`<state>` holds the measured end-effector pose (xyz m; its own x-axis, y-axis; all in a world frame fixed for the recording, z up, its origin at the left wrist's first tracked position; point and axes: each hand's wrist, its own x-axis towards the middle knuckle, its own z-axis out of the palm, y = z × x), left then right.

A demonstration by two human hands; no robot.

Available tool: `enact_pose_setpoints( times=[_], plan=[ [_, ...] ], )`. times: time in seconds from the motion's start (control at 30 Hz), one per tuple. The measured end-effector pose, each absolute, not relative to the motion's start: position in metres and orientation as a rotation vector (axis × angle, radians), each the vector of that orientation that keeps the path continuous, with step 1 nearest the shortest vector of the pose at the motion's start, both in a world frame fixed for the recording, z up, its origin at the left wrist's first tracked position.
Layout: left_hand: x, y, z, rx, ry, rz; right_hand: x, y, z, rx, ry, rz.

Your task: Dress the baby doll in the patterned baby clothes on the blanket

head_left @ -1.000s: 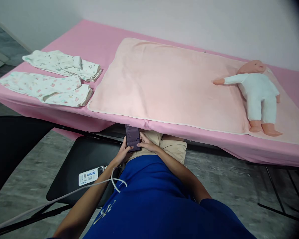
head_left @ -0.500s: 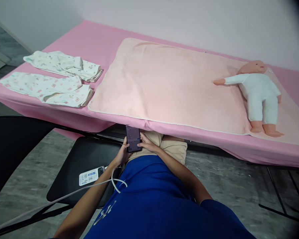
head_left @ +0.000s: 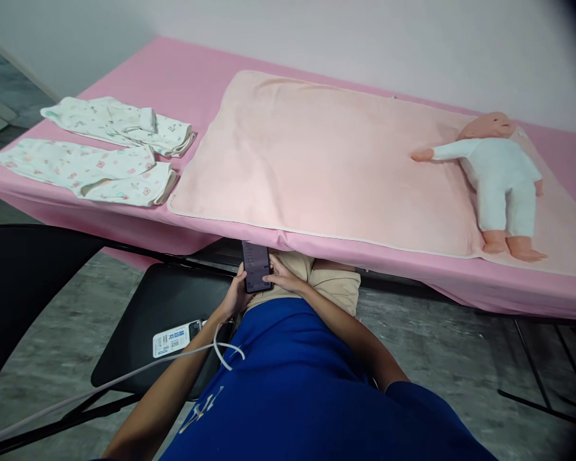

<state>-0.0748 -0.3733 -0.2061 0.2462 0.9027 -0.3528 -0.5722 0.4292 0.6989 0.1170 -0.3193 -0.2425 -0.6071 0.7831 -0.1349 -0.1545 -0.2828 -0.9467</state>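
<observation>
A dark smartphone (head_left: 256, 266) with a lit screen is held upright over my lap, just below the table's front edge. My left hand (head_left: 237, 294) grips its left side, thumb along the edge. On the other side my right hand (head_left: 284, 275) holds it too, with the thumb over the lower right of the screen. Beyond the phone, a pale pink mat (head_left: 326, 166) covers much of the table. At its right end a baby doll (head_left: 502, 173) in a white suit lies on its back, one arm stretched out to the left.
Two folded printed baby garments, one behind (head_left: 120, 123) and one in front (head_left: 86, 169), lie at the left of the pink-covered table (head_left: 139, 77). A white power bank (head_left: 175, 339) with a cable (head_left: 139, 368) rests on the black chair (head_left: 129, 320) beside me.
My right thumb has shifted slightly left over the phone's screen. The view has moved a little; the doll, garments and mat stay in place.
</observation>
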Motion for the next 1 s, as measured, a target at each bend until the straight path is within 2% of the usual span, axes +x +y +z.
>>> enact_pose_setpoints(
  times=[1.0],
  plan=[
    [-0.0713,-0.3753,-0.2058,0.552,0.858,1.069,0.1116,-0.3195,-0.2526,-0.818,-1.352,1.862]
  ],
)
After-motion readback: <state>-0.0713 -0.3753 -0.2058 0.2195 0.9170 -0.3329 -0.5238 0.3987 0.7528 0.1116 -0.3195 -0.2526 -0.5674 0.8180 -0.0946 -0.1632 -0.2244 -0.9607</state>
